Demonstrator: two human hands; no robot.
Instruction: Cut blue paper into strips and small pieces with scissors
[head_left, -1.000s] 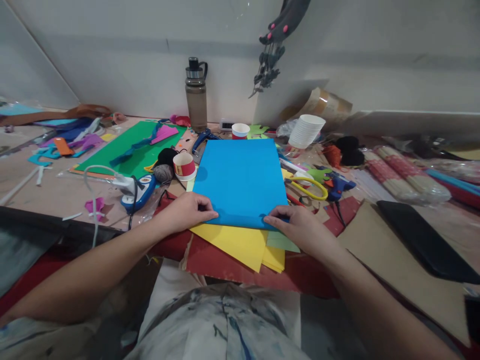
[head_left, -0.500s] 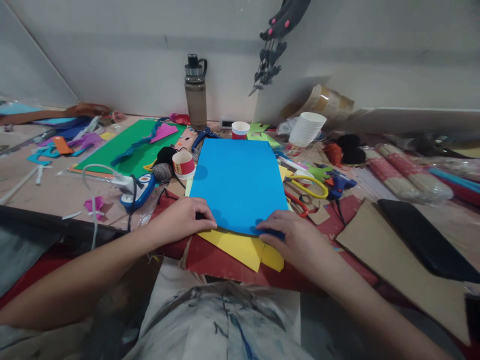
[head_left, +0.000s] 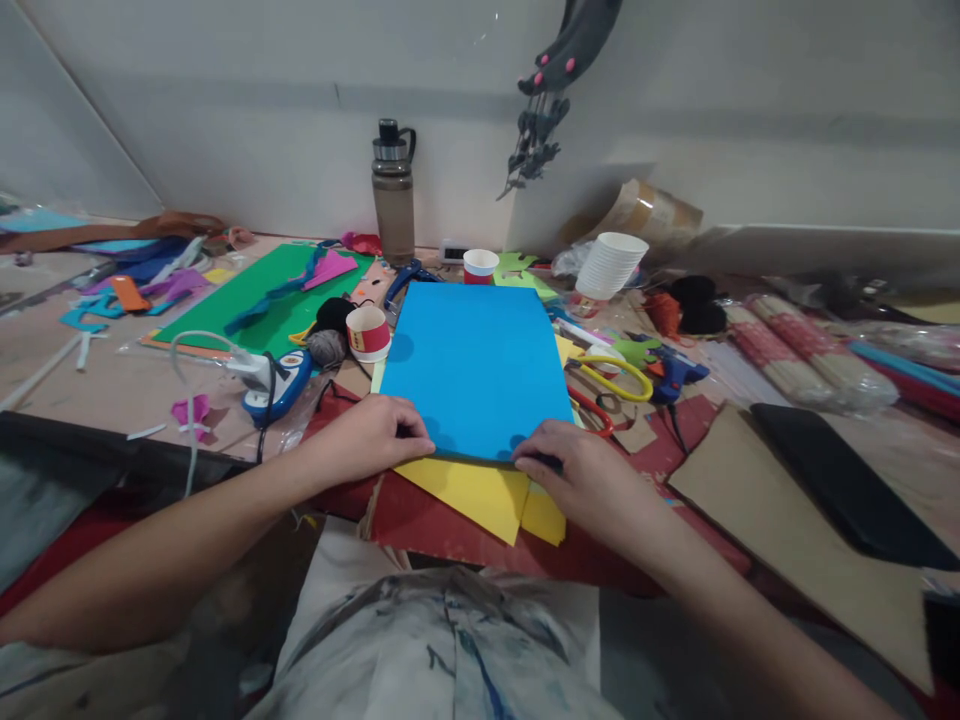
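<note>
A blue sheet (head_left: 476, 365) of paper or craft foam lies in front of me, its near edge between my two hands. My left hand (head_left: 390, 435) is closed on the near left corner, thumb and fingers pinching it. At the near right corner my right hand (head_left: 566, 460) pinches the same sheet, fingers on top and thumb at the edge. Beneath it, yellow sheets (head_left: 472, 495) stick out toward me over a dark red board (head_left: 420, 530). Yellow-handled scissors (head_left: 615, 380) and a red handle (head_left: 592, 412) lie just right of the sheet.
Left are a paper cup (head_left: 367, 335), a blue-and-white power strip (head_left: 277, 390) and a green sheet (head_left: 217, 300). A water bottle (head_left: 394, 195) and stacked cups (head_left: 611, 265) stand behind. On the right lie a glue gun (head_left: 679, 372), cardboard (head_left: 750, 500) and a black phone-like slab (head_left: 847, 480).
The near edge of the blue sheet, bowed toward me before, is now straighter. Both hands keep their grip at the corners, and the view has shifted slightly.
</note>
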